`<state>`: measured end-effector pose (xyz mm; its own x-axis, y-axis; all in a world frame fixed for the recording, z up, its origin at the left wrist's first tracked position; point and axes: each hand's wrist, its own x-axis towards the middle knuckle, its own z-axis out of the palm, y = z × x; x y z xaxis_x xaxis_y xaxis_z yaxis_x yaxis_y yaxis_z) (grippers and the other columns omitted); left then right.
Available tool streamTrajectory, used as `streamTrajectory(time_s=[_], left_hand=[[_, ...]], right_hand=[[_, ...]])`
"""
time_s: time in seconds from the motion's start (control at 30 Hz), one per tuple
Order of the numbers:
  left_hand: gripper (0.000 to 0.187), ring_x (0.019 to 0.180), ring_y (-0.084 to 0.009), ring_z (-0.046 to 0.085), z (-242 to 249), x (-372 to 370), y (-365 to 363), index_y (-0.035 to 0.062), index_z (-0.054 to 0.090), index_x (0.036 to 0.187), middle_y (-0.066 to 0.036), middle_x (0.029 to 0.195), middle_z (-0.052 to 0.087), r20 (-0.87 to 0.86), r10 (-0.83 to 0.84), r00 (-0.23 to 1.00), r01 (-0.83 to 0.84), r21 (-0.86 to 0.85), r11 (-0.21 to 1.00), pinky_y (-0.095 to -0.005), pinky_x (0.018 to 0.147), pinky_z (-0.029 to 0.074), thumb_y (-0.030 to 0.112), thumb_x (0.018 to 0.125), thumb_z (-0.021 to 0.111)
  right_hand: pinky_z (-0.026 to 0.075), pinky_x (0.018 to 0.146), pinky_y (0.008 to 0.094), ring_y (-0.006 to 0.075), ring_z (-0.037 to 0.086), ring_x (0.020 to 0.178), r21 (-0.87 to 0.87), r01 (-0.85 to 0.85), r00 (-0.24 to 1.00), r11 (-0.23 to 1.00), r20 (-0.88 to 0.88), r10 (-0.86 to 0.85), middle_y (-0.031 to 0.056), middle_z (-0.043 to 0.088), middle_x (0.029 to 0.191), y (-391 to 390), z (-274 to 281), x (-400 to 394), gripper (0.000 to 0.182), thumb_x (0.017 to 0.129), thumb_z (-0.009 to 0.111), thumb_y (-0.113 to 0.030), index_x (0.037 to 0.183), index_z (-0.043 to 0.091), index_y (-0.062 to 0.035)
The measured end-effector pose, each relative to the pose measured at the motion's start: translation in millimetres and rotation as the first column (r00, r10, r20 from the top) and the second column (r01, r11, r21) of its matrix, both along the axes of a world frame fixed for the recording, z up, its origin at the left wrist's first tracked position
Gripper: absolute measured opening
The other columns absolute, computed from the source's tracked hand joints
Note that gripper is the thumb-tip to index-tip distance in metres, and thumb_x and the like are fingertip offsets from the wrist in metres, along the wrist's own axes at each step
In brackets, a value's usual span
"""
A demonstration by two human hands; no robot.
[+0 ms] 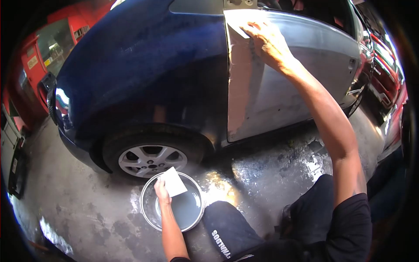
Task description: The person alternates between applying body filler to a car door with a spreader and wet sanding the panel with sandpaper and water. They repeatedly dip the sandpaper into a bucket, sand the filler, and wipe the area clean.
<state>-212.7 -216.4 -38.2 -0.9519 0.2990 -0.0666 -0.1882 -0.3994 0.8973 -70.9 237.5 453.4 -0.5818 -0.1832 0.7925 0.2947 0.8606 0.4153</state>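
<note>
My left hand [162,192] grips a stiff-looking white rectangular sheet [175,183] by its edge, over a round bucket [202,208] of cloudy grey liquid. Up at the top front corner of the car door [288,94], my right hand [269,43] has its fingers bent and pressed toward the surface. Under those fingertips is a pale flat piece [238,27], partly hidden and washed out by glare. The door is dull grey, with a pinkish-beige patch [241,83] along its front edge.
The dark blue front fender [174,65] and a wheel [152,161] stand just behind the bucket. My bent knee [229,227] is right of the bucket. Wet patches [220,185] mark the concrete floor. Red vehicles [386,74] line the right side.
</note>
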Motion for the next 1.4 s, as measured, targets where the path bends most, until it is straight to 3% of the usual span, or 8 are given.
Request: streamTrajectory(time_s=[0.1, 0.27, 0.47, 0.6, 0.83, 0.97, 1.13, 1.4], left_hand=[[0.027, 0.090, -0.0159, 0.069, 11, -1, 3, -0.0021, 0.069, 0.111, -0.007, 0.101, 0.073, 0.028, 0.036, 0.999, -0.037, 0.046, 0.998, -0.0298, 0.081, 0.054, 0.020, 0.108, 0.054], [0.030, 0.090, -0.0158, 0.069, 19, 2, 8, -0.0025, 0.069, 0.111, -0.008, 0.101, 0.073, -0.010, 0.035, 0.999, -0.034, 0.073, 0.997, -0.0295, 0.082, 0.054, 0.023, 0.110, 0.053], [0.032, 0.092, -0.0158, 0.069, 13, 0, 10, -0.0036, 0.070, 0.111, -0.009, 0.103, 0.073, -0.026, 0.001, 1.000, 0.000, 0.042, 0.999, -0.0294, 0.083, 0.054, 0.024, 0.111, 0.053], [0.033, 0.092, -0.0160, 0.070, 14, 0, 9, -0.0038, 0.069, 0.114, -0.009, 0.105, 0.073, -0.028, -0.024, 0.999, 0.025, 0.053, 0.998, -0.0294, 0.084, 0.054, 0.025, 0.111, 0.053], [0.035, 0.095, -0.0175, 0.071, 31, 11, 11, -0.0046, 0.069, 0.116, -0.010, 0.107, 0.074, -0.004, -0.010, 1.000, 0.010, 0.071, 0.997, -0.0302, 0.085, 0.055, 0.026, 0.111, 0.053], [0.035, 0.095, -0.0178, 0.071, 1, -4, 11, -0.0055, 0.068, 0.117, -0.011, 0.108, 0.074, -0.004, 0.058, 0.998, -0.058, 0.055, 0.997, -0.0305, 0.085, 0.055, 0.026, 0.112, 0.053], [0.036, 0.095, -0.0175, 0.071, 20, 4, 10, -0.0057, 0.069, 0.117, -0.011, 0.108, 0.074, -0.019, -0.042, 0.999, 0.043, 0.078, 0.996, -0.0303, 0.086, 0.055, 0.026, 0.111, 0.054], [0.034, 0.090, -0.0164, 0.071, 24, 9, 14, -0.0026, 0.070, 0.112, -0.009, 0.103, 0.074, -0.006, -0.023, 1.000, 0.023, 0.091, 0.996, -0.0298, 0.081, 0.055, 0.027, 0.111, 0.054]], right_hand=[[0.045, 0.112, 0.0465, 0.0348, 0.056, 0.133, 0.114, -0.041, 0.999, 0.993, -0.027, 0.045, 0.0152, 0.065, 0.138, 15, -8, 4, 0.050, 0.092, 0.051, 0.001, 0.138, 0.064, -0.0089], [0.044, 0.113, 0.0465, 0.0349, 0.055, 0.136, -0.091, -0.009, 0.998, 0.996, 0.054, 0.014, 0.0175, 0.062, 0.141, -24, 0, 27, 0.051, 0.091, 0.052, 0.000, 0.140, 0.063, -0.0094], [0.043, 0.114, 0.0472, 0.0359, 0.054, 0.135, 0.018, -0.050, 0.998, 0.999, -0.032, 0.051, 0.0172, 0.062, 0.142, -2, 0, -2, 0.053, 0.089, 0.056, 0.001, 0.140, 0.063, -0.0088], [0.043, 0.114, 0.0476, 0.0363, 0.055, 0.134, 0.021, 0.028, 0.999, 0.999, -0.026, -0.027, 0.0169, 0.061, 0.142, -4, -12, -2, 0.052, 0.089, 0.056, 0.000, 0.140, 0.063, -0.0086], [0.046, 0.112, 0.0470, 0.0371, 0.057, 0.131, 0.012, -0.027, 0.999, 1.000, -0.040, 0.028, 0.0172, 0.064, 0.139, -10, 1, 7, 0.048, 0.090, 0.055, 0.001, 0.136, 0.067, -0.0070], [0.046, 0.112, 0.0465, 0.0376, 0.058, 0.130, 0.042, -0.025, 0.995, 0.999, -0.092, 0.028, 0.0158, 0.065, 0.138, -5, 4, -2, 0.046, 0.091, 0.054, 0.002, 0.134, 0.067, -0.0064], [0.047, 0.111, 0.0463, 0.0375, 0.058, 0.129, 0.054, -0.070, 0.995, 0.996, -0.067, 0.073, 0.0159, 0.065, 0.136, 5, -2, -3, 0.047, 0.091, 0.053, 0.002, 0.135, 0.067, -0.0072], [0.046, 0.111, 0.0450, 0.0375, 0.058, 0.130, -0.007, -0.079, 0.991, 0.997, -0.110, 0.078, 0.0168, 0.064, 0.137, -6, 6, -1, 0.049, 0.089, 0.054, 0.002, 0.136, 0.066, -0.0078]])
